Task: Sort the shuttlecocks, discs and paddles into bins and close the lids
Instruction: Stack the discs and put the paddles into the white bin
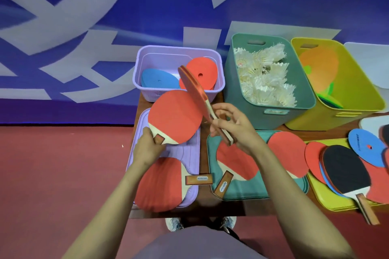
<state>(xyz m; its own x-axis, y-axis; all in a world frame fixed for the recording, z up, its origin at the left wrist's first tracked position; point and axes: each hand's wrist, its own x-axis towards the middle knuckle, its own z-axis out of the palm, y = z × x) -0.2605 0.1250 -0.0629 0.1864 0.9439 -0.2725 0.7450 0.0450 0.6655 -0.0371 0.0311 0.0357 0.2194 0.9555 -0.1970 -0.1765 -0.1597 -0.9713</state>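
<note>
My left hand [146, 147] grips the handle of a red paddle [174, 116] held flat above the purple lid [189, 149]. Edge-on and tilted toward the purple bin [145, 63], a second red paddle [195, 88] is held by its handle in my right hand [233, 126]. That bin holds a blue disc [157, 79] and red discs [203, 71]. Shuttlecocks [265, 75] fill the green bin [235, 88]. The yellow bin [362, 90] holds an orange paddle [317, 67]. More red paddles lie on the purple lid [160, 183] and the teal lid [235, 160].
At the right, a black paddle [345, 170], a blue disc [366, 145] and red discs [313, 157] are piled on the yellow lid [324, 197]. Another red disc [288, 151] lies beside the teal lid [252, 191]. The small table ends near my shoes; red floor surrounds it.
</note>
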